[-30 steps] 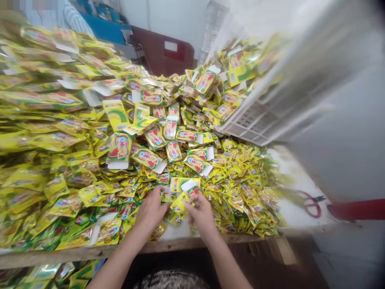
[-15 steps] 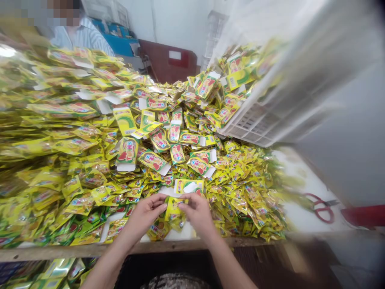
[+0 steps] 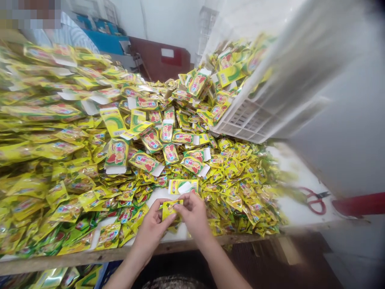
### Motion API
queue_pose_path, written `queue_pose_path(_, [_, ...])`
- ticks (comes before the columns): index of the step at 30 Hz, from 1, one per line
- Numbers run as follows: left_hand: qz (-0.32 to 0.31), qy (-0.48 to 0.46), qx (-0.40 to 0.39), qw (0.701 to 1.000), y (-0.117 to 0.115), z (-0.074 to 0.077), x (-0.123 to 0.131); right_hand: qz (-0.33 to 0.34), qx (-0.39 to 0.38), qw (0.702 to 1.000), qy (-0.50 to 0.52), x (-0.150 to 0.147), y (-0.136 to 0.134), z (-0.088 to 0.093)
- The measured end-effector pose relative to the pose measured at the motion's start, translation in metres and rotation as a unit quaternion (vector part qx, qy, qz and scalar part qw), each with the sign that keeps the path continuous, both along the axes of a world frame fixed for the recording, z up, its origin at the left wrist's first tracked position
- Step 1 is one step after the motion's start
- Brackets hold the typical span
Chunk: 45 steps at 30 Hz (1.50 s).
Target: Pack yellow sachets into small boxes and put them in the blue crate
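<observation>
L hand [image 3: 152, 229], R hand [image 3: 195, 216] grip pinching sachet [image 3: 168, 208]; heap [image 3: 90, 160] behind, crate [image 3: 255, 116], scissors [image 3: 314, 200] near.

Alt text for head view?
Left hand and right hand pinch a yellow sachet above the near edge of a table heaped with similar sachets and flat cartons. A tilted white crate holds more; red scissors lie at right.

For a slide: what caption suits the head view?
One yellow sachet pinched between left hand and right hand, at a table heaped with sachets.
</observation>
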<state>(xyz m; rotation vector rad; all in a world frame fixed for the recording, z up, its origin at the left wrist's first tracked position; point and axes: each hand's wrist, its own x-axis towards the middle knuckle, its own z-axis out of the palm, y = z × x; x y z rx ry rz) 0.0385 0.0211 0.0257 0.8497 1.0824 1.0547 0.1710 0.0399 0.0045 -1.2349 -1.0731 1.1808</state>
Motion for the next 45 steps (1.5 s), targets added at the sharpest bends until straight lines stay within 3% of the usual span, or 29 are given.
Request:
queue_pose_path(3, [0.036, -0.054, -0.013, 0.998, -0.005, -0.002, 0.006, -0.058, 0.022, 0.998, -0.011, 0.001, -0.01, -0.001])
queue_pose_path(8, [0.067, -0.173, -0.06, 0.981, -0.016, -0.012, 0.014, 0.007, -0.045, 0.99, 0.136, 0.004, -0.036, -0.008])
queue_pose_path(14, [0.056, -0.193, -0.106, 0.974, -0.024, -0.008, 0.044, -0.03, -0.049, 0.974, 0.221, 0.012, -0.055, -0.003])
queue_pose_path(17, [-0.002, -0.124, -0.063, 0.99, -0.012, -0.002, 0.056, -0.065, -0.044, 0.974, 0.211, 0.027, -0.055, 0.001])
queue_pose_path(20, [-0.025, 0.07, 0.021, 0.997, 0.008, -0.009, 0.055, -0.102, -0.045, 0.978, 0.178, 0.053, -0.049, -0.001])
queue_pose_path(23, [-0.045, 0.287, 0.08, 0.954, 0.028, -0.027, 0.052, -0.133, -0.054, 0.979, 0.145, 0.081, -0.041, -0.005])
queue_pose_path(25, [-0.064, 0.372, 0.114, 0.919, 0.037, -0.038, 0.051, -0.135, -0.06, 0.98, 0.133, 0.093, -0.037, -0.005])
queue_pose_path(28, [-0.071, 0.409, 0.159, 0.896, 0.046, -0.039, 0.045, -0.119, -0.059, 0.983, 0.13, 0.095, -0.031, 0.003])
queue_pose_path(31, [-0.121, 0.388, 0.197, 0.892, 0.049, -0.02, 0.025, -0.091, -0.051, 0.987, 0.122, 0.085, -0.024, 0.022])
queue_pose_path(34, [-0.221, 0.373, 0.256, 0.864, 0.045, 0.004, 0.001, -0.032, -0.022, 0.996, 0.076, 0.072, -0.013, 0.039])
queue_pose_path(36, [-0.256, 0.358, 0.279, 0.853, 0.038, 0.013, -0.007, 0.017, 0.03, 0.999, 0.003, 0.064, -0.006, 0.043])
queue_pose_path(38, [-0.239, 0.336, 0.282, 0.866, 0.03, 0.012, -0.01, 0.05, 0.095, 0.99, -0.093, 0.058, 0.0, 0.041])
queue_pose_path(42, [-0.157, 0.282, 0.275, 0.906, 0.013, -0.007, -0.01, 0.099, 0.151, 0.953, -0.244, 0.057, 0.002, 0.037])
queue_pose_path(45, [-0.098, 0.251, 0.253, 0.929, 0.004, -0.02, -0.011, 0.141, 0.165, 0.903, -0.372, 0.06, -0.004, 0.049])
